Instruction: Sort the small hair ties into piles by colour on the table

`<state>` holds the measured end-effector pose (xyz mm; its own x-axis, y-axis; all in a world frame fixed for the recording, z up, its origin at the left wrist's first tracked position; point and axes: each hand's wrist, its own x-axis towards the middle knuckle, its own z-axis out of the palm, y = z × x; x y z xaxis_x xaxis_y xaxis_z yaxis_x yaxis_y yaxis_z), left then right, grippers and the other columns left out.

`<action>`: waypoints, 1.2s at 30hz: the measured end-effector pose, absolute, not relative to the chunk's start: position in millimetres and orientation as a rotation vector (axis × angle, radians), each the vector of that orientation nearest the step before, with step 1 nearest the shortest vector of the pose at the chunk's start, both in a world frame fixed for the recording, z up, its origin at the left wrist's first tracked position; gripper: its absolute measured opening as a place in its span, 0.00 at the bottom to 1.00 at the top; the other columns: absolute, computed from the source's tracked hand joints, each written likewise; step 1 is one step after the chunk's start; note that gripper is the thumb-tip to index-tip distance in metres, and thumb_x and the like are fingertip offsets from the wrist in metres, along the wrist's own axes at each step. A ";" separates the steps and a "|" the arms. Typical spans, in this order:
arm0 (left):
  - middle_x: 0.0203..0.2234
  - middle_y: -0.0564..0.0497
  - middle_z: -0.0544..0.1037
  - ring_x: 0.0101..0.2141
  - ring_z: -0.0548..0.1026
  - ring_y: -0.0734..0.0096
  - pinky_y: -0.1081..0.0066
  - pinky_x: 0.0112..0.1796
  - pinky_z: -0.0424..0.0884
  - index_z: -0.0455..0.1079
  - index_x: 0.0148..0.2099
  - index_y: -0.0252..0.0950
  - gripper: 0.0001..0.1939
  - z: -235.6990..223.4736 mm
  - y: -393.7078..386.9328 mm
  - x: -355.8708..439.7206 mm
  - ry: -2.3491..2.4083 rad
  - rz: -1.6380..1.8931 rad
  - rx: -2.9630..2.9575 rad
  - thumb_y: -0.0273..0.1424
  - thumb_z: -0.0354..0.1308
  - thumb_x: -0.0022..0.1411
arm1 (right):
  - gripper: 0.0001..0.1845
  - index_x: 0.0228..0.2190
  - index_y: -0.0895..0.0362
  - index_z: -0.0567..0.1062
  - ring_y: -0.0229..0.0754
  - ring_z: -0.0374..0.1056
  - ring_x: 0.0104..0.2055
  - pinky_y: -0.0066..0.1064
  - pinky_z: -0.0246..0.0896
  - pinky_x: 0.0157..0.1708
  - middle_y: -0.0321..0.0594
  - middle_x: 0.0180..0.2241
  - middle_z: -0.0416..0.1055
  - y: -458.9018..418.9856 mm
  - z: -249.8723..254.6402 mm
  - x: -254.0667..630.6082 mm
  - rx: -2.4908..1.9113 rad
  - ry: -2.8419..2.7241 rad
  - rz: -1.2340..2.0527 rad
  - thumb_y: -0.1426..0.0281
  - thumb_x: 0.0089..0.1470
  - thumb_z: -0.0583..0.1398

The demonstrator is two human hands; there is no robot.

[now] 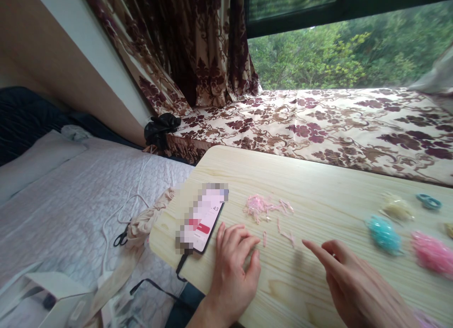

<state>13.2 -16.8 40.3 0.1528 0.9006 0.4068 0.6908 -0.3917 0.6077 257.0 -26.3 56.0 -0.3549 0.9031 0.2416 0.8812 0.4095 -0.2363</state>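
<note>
Lying on one pale wooden table (pixel 318 177): small, thin, shiny pink strips (pixel 290 239)

Two bare hands are at the table. The left hand (pixel 235 255) is low over the wood, with its fingers and thumb a bit apart. Just past its fingertips is one pink strip. The right hand (pixel 348 269) has its pointing finger stuck out, apart from the other fingers, which bend. That fingertip points at two more loose strips, which lie almost end to end. I cannot see under the right palm.

Behind these three strips is one loose pink pile (pixel 256 207). Its strips are too tangled to count. Just left of the left hand is one flat phone with a dark edge (pixel 203 224), its screen lit and partly blurred into squares. One black cord (pixel 182 264) runs from its near end.

On the right side are four shiny bundles: one cream (pixel 396 207), one turquoise (pixel 384 233), one bright pink (pixel 432 253) and one yellowish (pixel 449 229), cut off by the edge of the view. Near the cream one is one blue-grey loop-shaped thing (pixel 429 201).

Behind the table is one ledge with a flowery cloth (pixel 300 115), below one window (pixel 318 54). One bed with a pale quilted cover (pixel 88 177) is on the left.
</note>
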 end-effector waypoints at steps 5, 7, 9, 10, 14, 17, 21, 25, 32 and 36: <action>0.40 0.51 0.76 0.49 0.72 0.63 0.46 0.63 0.55 0.70 0.46 0.42 0.13 41.0 -16.4 14.2 1.540 1.076 2.155 0.21 0.51 0.63 | 0.18 0.47 0.52 0.77 0.37 0.70 0.23 0.28 0.61 0.20 0.38 0.29 0.71 -18.1 66.7 252.9 -1.551 -2.227 0.095 0.68 0.62 0.51; 0.40 0.51 0.77 0.49 0.73 0.63 0.45 0.63 0.55 0.70 0.45 0.42 0.13 40.6 -16.2 14.7 1.545 1.084 2.156 0.21 0.51 0.63 | 0.16 0.43 0.51 0.77 0.37 0.70 0.24 0.28 0.62 0.22 0.38 0.30 0.72 -13.4 68.3 247.5 -1.557 -2.217 0.121 0.66 0.63 0.51; 0.40 0.51 0.77 0.49 0.73 0.62 0.45 0.63 0.56 0.70 0.45 0.41 0.14 40.0 -15.9 14.8 1.550 1.094 2.160 0.21 0.51 0.62 | 0.15 0.38 0.51 0.77 0.37 0.71 0.24 0.29 0.62 0.23 0.37 0.30 0.72 -7.8 67.1 241.2 -1.573 -2.208 0.129 0.66 0.63 0.51; 0.40 0.50 0.77 0.49 0.73 0.62 0.45 0.63 0.56 0.70 0.45 0.41 0.14 39.6 -15.8 14.8 1.552 1.094 2.161 0.20 0.51 0.62 | 0.15 0.34 0.51 0.77 0.37 0.71 0.24 0.29 0.62 0.23 0.36 0.29 0.72 -4.9 65.7 238.1 -1.587 -2.207 0.125 0.65 0.63 0.51; 0.40 0.50 0.77 0.49 0.73 0.61 0.43 0.62 0.56 0.70 0.46 0.42 0.14 37.5 -15.6 14.4 1.553 1.098 2.172 0.20 0.51 0.62 | 0.15 0.29 0.51 0.73 0.39 0.70 0.23 0.31 0.58 0.22 0.36 0.28 0.72 5.7 58.9 228.5 -1.622 -2.179 -0.002 0.60 0.63 0.52; 0.39 0.50 0.77 0.48 0.74 0.61 0.44 0.62 0.58 0.70 0.45 0.42 0.14 36.3 -15.9 14.8 1.562 1.111 2.180 0.21 0.51 0.61 | 0.12 0.32 0.51 0.73 0.39 0.71 0.25 0.30 0.58 0.23 0.36 0.30 0.73 10.0 58.3 225.5 -1.648 -2.172 -0.003 0.61 0.61 0.54; 0.39 0.50 0.77 0.48 0.74 0.61 0.43 0.61 0.58 0.70 0.45 0.42 0.14 36.5 -16.4 15.3 1.568 1.114 2.177 0.21 0.51 0.61 | 0.14 0.27 0.51 0.72 0.38 0.69 0.24 0.29 0.56 0.23 0.35 0.27 0.71 10.6 64.1 223.9 -1.719 -2.187 0.140 0.64 0.61 0.52; 0.39 0.51 0.76 0.49 0.73 0.61 0.43 0.61 0.57 0.69 0.45 0.42 0.14 36.7 -16.2 15.0 1.555 1.098 2.176 0.21 0.51 0.62 | 0.19 0.22 0.52 0.70 0.38 0.68 0.24 0.29 0.54 0.23 0.35 0.25 0.69 8.7 66.7 224.4 -1.740 -2.170 0.155 0.64 0.63 0.49; 0.39 0.50 0.77 0.48 0.74 0.62 0.46 0.61 0.59 0.70 0.46 0.42 0.13 36.6 -15.6 14.3 1.577 1.092 2.222 0.21 0.51 0.62 | 0.20 0.22 0.51 0.69 0.39 0.69 0.24 0.29 0.60 0.24 0.36 0.24 0.70 1.9 64.8 236.2 -1.715 -2.045 0.380 0.61 0.62 0.49; 0.40 0.50 0.77 0.49 0.74 0.62 0.47 0.62 0.59 0.71 0.46 0.42 0.13 35.5 -15.8 12.3 1.584 1.056 2.251 0.22 0.51 0.63 | 0.21 0.22 0.51 0.68 0.38 0.68 0.24 0.27 0.64 0.24 0.35 0.22 0.68 -7.4 81.2 245.0 -1.644 -1.881 0.747 0.55 0.62 0.50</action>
<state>12.3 -15.8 35.5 0.1737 0.8817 0.4387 0.7441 -0.4094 0.5280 245.0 -7.4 81.2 -0.1213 0.9921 0.0309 0.7007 0.1076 -0.7053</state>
